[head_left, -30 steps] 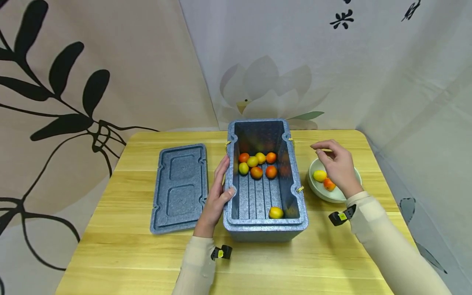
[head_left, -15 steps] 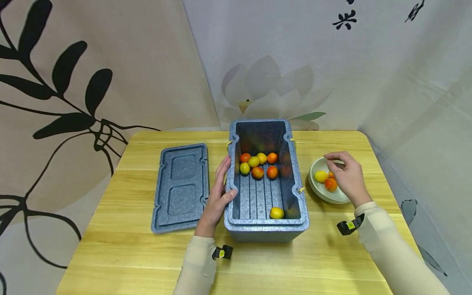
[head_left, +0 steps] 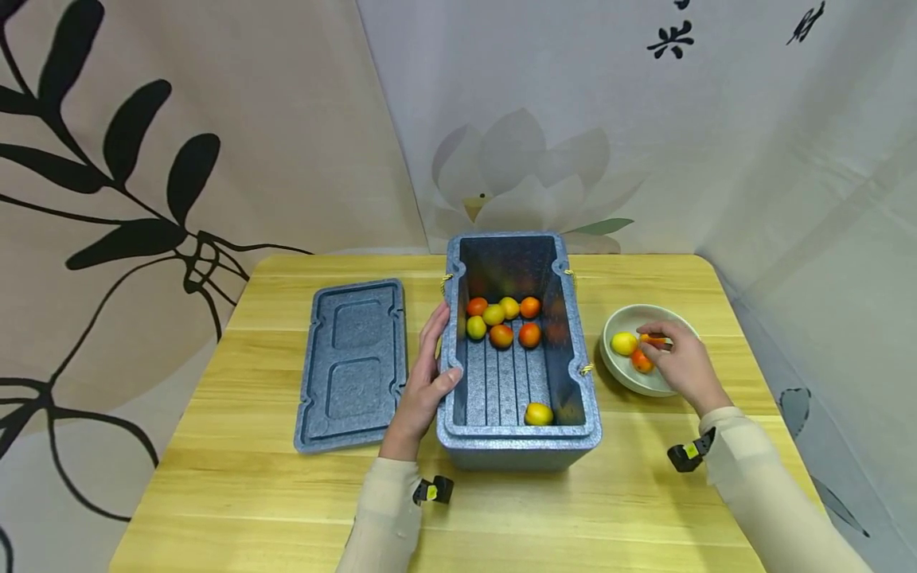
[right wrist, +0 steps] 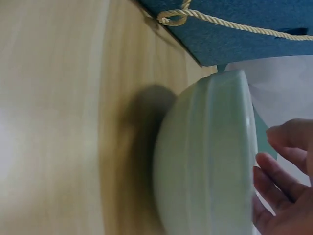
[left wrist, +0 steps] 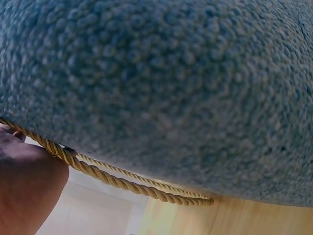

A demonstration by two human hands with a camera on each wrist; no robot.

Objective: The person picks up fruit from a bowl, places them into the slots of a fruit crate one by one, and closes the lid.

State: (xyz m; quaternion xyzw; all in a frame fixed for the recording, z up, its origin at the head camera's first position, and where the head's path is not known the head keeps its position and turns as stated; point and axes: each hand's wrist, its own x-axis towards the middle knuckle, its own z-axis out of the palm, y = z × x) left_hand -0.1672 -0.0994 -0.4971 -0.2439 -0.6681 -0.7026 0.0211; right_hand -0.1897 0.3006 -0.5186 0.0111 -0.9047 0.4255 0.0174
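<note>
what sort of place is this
Probably a small indoor filming or recording setup: a wooden table stands before pale printed hangings, apparently fabric, and the person wears a black camera on each wrist.

Bold black printed leaves (head_left: 134,127) sweeping in at ten o'clock, pale cloth backdrop (head_left: 286,95) across twelve, faint lotus print (head_left: 516,159) at one, grey lid (head_left: 354,362) flat at eight, wooden table (head_left: 494,517) filling six
</note>
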